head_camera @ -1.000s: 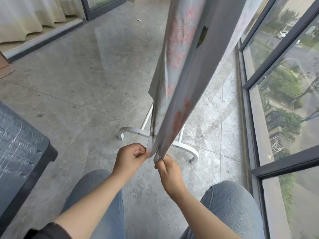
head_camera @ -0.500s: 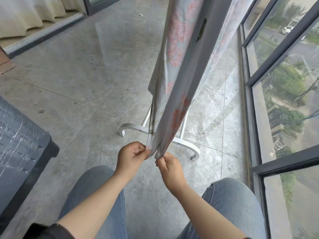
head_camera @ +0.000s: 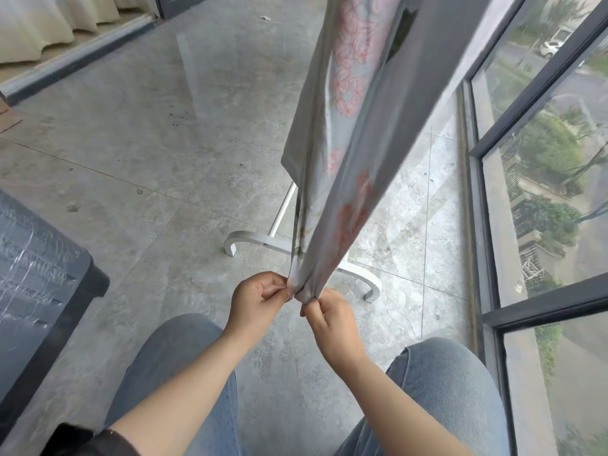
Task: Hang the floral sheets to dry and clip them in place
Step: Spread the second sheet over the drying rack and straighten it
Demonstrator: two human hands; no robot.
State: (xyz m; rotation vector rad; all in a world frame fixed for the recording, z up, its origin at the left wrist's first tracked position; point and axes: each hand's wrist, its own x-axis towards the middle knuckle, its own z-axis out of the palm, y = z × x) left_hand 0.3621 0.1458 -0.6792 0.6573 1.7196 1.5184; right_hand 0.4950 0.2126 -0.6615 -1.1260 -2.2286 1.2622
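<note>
A grey floral sheet (head_camera: 358, 133) with pink flower prints hangs down from above the frame, over a white drying rack whose curved foot (head_camera: 250, 240) stands on the floor. Its bottom edge is bunched low near the floor. My left hand (head_camera: 260, 299) pinches that bottom edge from the left. My right hand (head_camera: 330, 315) pinches the same edge from the right, close beside the left hand. The rack's upper part and any clips are out of view.
A dark slatted crate or table (head_camera: 39, 268) sits at the left. Tall windows with black frames (head_camera: 487, 258) run along the right. My knees in jeans (head_camera: 437, 390) are below the hands. Grey tiled floor (head_camera: 138, 133) stretches ahead to a sliding door and curtain.
Both hands keep their pinch on the sheet's bottom edge and stay almost still. The view has tilted slightly.
</note>
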